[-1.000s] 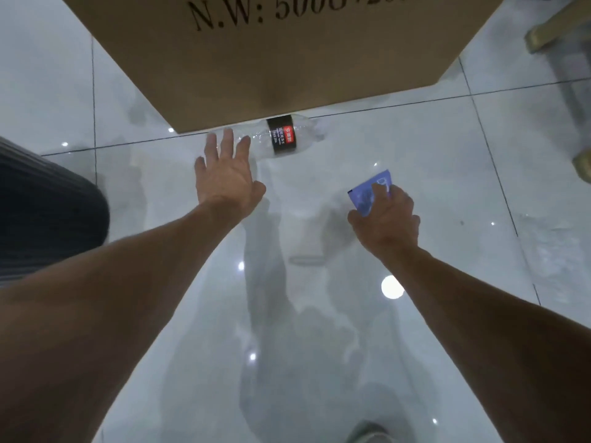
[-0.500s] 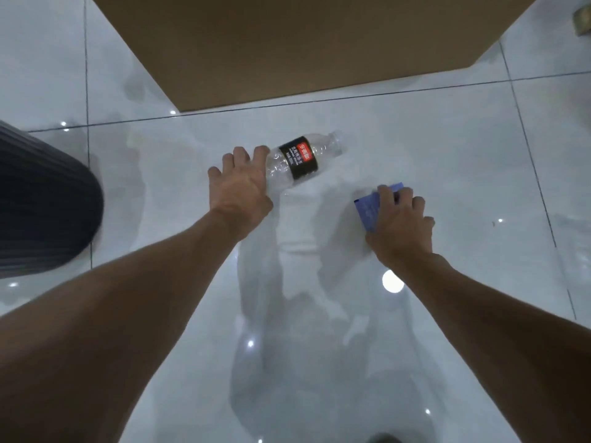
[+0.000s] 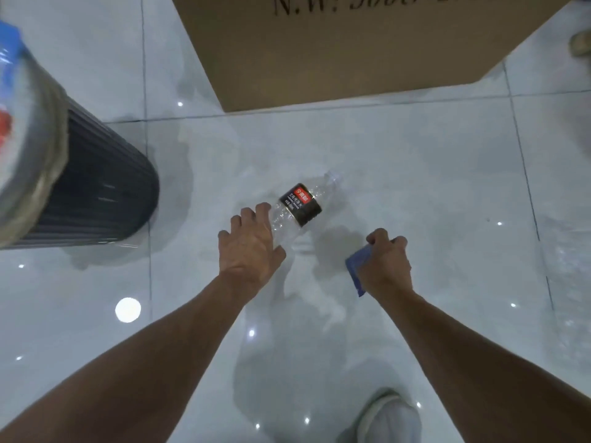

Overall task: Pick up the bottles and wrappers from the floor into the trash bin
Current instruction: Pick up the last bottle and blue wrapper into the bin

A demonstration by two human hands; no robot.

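Head view, 2 hands, both occupied.

Item 1: left hand [image 3: 251, 247], back facing us, fingers curled over the bottom end of the bottle [image 3: 300, 206] and gripping it.

Item 2: right hand [image 3: 385, 266], closed into a fist around the blue wrapper [image 3: 356, 270]; we see 1 edge of the wrapper sticking out on the hand's left side.

Item 3: the bottle, clear plastic with a black and red label, lying slantwise with its neck pointing up and right, over the floor [image 3: 431, 193]. We cannot tell whether it touches the tiles.

Item 4: trash bin [image 3: 102, 193], dark and ribbed, standing left of the hands and well apart from them; its rim is blurred, with blue and red shapes inside.

Item 5: cardboard box [image 3: 351, 52], printed lettering, on the floor beyond the bottle.

Item 6: 1 pale shoe [image 3: 387, 417] at the bottom edge.
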